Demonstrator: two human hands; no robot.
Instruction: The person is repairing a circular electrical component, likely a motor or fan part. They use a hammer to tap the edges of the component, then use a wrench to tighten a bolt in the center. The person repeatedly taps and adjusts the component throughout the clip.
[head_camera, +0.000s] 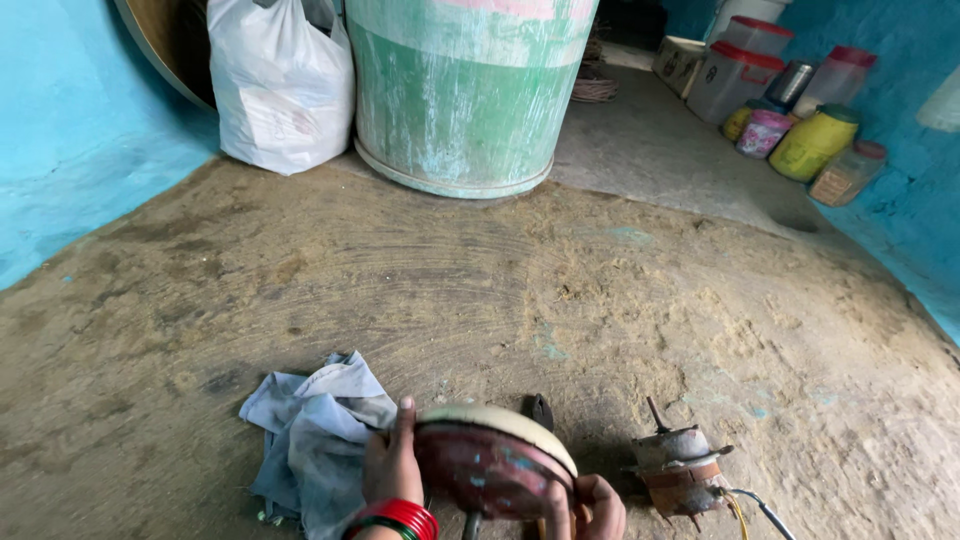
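Two hands hold one round, dish-shaped metal cover (492, 462) at the bottom centre of the view, just above a packed earth floor (480, 280). The cover is dull red with flecks of pale green, and it has a cream-coloured rim. It is tilted, with its red face turned toward the viewer and its flat width running left to right. A short dark stem juts from its lower edge toward the viewer.

The left hand (392, 462) grips the left rim, with fingers curled over the edge and the thumb raised. Several red bangles (398, 518) circle that wrist. The right hand (590, 508) clasps the lower right rim, fingers wrapped around it.

Just left of the left hand lies one crumpled grey-blue cloth (312, 440). Just right of the cover sits one small rusty electric motor (680, 468), its shaft pointing up and slightly left, with wires (750, 505) trailing off to the lower right. One small dark object (538, 408) shows just behind the cover; what it is cannot be told.

Farther back, across bare floor, stands one large green and white drum (460, 90). One bulging white plastic sack (280, 80) leans just left of it. At far right, along a blue wall (905, 200), sit roughly eight plastic jars and lidded containers (790, 110) in clear, yellow and pink.
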